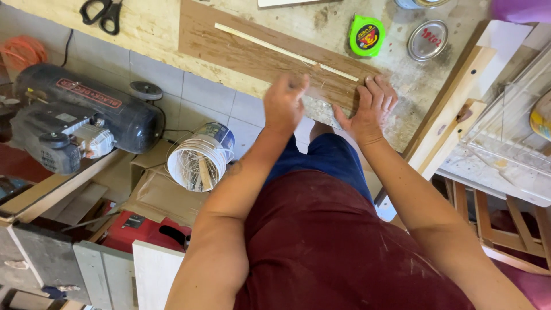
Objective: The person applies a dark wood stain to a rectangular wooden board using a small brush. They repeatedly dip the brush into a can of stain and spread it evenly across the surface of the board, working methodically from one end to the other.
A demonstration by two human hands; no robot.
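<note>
Now | left hand (287, 103) fist closed on near edge of brown board (252, 54) | right hand (372, 109) flat, fingers spread on board | thin strip (281, 50) farther

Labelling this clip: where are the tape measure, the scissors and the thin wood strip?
tape measure (366, 35), head view, green case centre
scissors (103, 12), head view, black handles
thin wood strip (270, 47), head view, mid-length

**One head camera, looking steeply down**

I have a single view, worn on the head and aimed almost straight down past the torso. It sits close over the workbench (356, 23) edge, with both forearms reaching up-frame and the tiled floor (201, 95) left.
</note>
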